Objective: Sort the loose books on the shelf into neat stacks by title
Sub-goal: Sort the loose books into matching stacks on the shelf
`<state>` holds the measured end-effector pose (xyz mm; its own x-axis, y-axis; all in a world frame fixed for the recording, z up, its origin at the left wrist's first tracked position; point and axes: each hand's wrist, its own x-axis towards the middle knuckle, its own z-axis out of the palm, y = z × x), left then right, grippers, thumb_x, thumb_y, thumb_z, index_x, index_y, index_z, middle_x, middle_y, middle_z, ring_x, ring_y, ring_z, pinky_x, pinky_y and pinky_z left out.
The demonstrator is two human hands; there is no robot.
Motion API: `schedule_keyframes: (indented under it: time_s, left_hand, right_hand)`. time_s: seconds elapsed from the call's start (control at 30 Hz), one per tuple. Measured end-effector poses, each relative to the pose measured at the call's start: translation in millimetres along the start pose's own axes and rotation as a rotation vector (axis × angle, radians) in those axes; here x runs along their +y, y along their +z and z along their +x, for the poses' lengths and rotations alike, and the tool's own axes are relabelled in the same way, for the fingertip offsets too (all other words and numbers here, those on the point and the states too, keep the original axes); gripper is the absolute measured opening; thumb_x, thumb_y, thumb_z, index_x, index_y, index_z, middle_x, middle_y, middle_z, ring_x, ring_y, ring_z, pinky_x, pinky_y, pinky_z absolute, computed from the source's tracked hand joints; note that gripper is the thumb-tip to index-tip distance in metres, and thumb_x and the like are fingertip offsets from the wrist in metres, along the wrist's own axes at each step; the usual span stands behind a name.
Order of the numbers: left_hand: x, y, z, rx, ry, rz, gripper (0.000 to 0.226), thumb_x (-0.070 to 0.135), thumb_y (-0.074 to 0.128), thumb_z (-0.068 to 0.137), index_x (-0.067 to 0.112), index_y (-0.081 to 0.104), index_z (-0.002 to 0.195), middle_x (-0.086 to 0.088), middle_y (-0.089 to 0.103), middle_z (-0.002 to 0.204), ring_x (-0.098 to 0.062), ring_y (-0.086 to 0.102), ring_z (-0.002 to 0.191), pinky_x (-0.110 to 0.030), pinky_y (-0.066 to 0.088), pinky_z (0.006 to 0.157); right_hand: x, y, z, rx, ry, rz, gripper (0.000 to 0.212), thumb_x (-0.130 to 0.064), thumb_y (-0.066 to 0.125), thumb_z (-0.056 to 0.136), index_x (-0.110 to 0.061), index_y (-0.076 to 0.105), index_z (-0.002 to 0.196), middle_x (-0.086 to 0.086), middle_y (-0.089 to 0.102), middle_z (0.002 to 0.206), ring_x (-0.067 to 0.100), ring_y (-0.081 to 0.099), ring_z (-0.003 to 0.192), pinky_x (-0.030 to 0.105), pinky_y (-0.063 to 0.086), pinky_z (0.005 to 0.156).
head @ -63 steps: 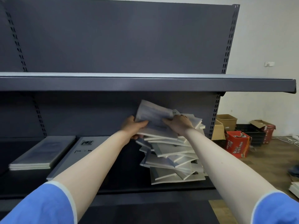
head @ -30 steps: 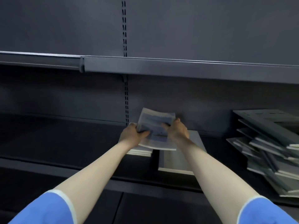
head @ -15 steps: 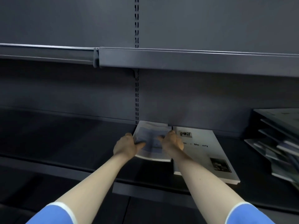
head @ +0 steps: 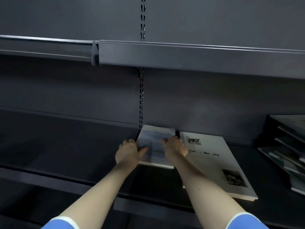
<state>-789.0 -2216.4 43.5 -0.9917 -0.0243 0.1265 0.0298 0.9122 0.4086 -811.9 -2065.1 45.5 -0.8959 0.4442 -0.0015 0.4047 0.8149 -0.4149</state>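
A dark grey metal shelving unit (head: 66, 90) fills the view, with an upper shelf (head: 198, 55) running across above and a lower shelf (head: 57, 146) where the work goes on. At the far right edge of that lower shelf a loose pile of books (head: 287, 156) leans in a slanting heap, partly cut off by the frame. Nearer the middle lies a large white book (head: 219, 164), flat on the shelf, its cover showing broken lettering and two small dark pictures. Just beside it on the left, with a narrow dark gap between them, sits a smaller stack of blue-grey books (head: 155, 147), its far edge up against the back panel. Both bare forearms reach straight forward from blue short sleeves (head: 245, 222) to this stack. The left hand (head: 127, 153) grips the stack's left edge, thumb lying across the top cover and fingers curled round the side. The right hand (head: 175, 150) is at the stack's right edge, thumb on the cover and fingers bent down over the side next to the white book; how far they reach under cannot be told.
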Motion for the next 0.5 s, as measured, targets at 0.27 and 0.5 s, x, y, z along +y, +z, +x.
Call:
schedule_keyframes:
  time_s: [0.27, 0.5]
  left_hand:
    - [4, 7, 22, -0.067, -0.017, -0.005, 0.062, 0.055, 0.045, 0.091, 0.003, 0.048, 0.126, -0.016, 0.048, 0.128, -0.031, 0.045, 0.122, -0.037, 0.044, 0.092]
    - [3, 10, 30, -0.106, -0.037, -0.040, 0.061, 0.055, 0.045, 0.091, 0.005, 0.050, 0.126, -0.016, 0.043, 0.131, -0.034, 0.042, 0.123, -0.040, 0.042, 0.093]
  right_hand:
    - [-6, 5, 19, 0.023, 0.005, -0.022, 0.054, -0.043, 0.034, 0.100, 0.000, 0.042, 0.133, 0.015, 0.051, 0.130, 0.029, 0.057, 0.115, 0.031, 0.043, 0.077]
    - [-6, 6, 23, 0.044, -0.037, -0.120, 0.049, -0.034, 0.030, 0.103, 0.002, 0.040, 0.135, 0.017, 0.051, 0.129, 0.030, 0.058, 0.112, 0.031, 0.046, 0.076]
